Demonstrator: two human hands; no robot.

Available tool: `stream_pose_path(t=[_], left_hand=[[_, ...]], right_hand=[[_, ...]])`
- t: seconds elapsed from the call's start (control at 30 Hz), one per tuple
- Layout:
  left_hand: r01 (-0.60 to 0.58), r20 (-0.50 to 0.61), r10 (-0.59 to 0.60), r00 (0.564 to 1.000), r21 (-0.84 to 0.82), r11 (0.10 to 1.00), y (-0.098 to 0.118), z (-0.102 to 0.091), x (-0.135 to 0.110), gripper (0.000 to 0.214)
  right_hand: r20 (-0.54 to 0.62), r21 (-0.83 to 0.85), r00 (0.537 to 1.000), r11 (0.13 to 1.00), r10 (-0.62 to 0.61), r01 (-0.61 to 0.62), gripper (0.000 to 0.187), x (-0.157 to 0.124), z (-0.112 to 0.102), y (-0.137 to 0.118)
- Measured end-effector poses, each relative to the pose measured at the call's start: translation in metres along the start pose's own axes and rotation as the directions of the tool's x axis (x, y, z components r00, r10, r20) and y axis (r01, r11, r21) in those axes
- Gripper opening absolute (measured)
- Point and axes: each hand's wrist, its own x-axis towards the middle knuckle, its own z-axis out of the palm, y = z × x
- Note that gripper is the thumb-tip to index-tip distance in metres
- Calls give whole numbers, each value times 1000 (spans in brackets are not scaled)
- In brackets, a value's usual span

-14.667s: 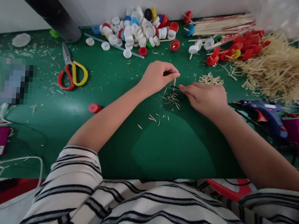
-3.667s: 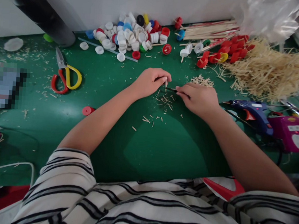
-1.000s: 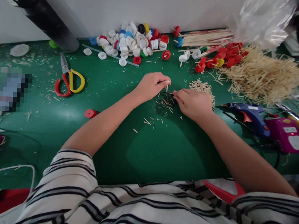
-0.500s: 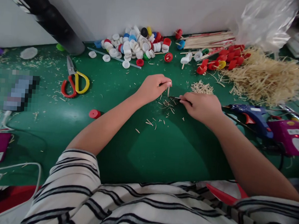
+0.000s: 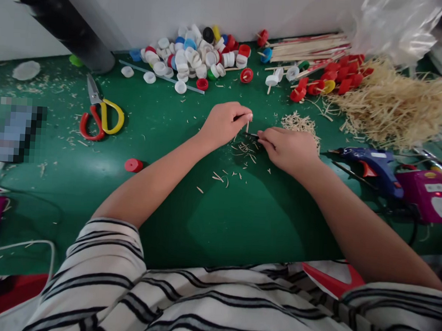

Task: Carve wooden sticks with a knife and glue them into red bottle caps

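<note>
My left hand [image 5: 223, 121], fingers pinched, holds a short wooden stick [image 5: 247, 126] upright with its lower end near the table. My right hand [image 5: 291, 147] is closed on a small knife [image 5: 251, 136], whose dark blade reaches to the stick's lower part; its handle is mostly hidden in my fingers. Beneath both hands lie thin wood shavings [image 5: 244, 148] on the green table [image 5: 240, 221]. A small pile of short wood pieces [image 5: 300, 123] sits just beyond my right hand.
Bottle caps [image 5: 192, 59] are heaped along the wall, with red caps on sticks [image 5: 341, 75] to their right. Long sticks [image 5: 306, 48] and a shavings heap [image 5: 393, 103] fill the back right. Scissors [image 5: 100, 110] and a red cap [image 5: 133, 165] lie left; a glue gun [image 5: 374, 167] lies right.
The knife blade has come closer to the stick as my right hand moved left. The whole view has shifted slightly. My left hand still pinches the stick.
</note>
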Motion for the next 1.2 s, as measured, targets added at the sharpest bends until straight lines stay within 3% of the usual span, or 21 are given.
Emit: stream_pose_path(t=[0.2, 0.5, 0.93, 1.2], left_hand=[[-4, -5, 4, 1000, -14, 1000, 0, -1, -1, 28], [5, -15, -5, 1000, 24, 1000, 1, -2, -1, 32], [10, -14, -9, 1000, 37, 999, 5, -4, -2, 36], [0, -30, 1, 1000, 39, 999, 5, -2, -2, 37]], right_hand=[[65, 3, 998, 1000, 3, -4, 32, -4, -7, 3], [-39, 10, 999, 1000, -19, 19, 43, -2, 1, 5], [85, -1, 996, 1000, 3, -3, 34, -3, -9, 9], [-44, 103, 999, 994, -27, 32, 41, 0, 3, 14]])
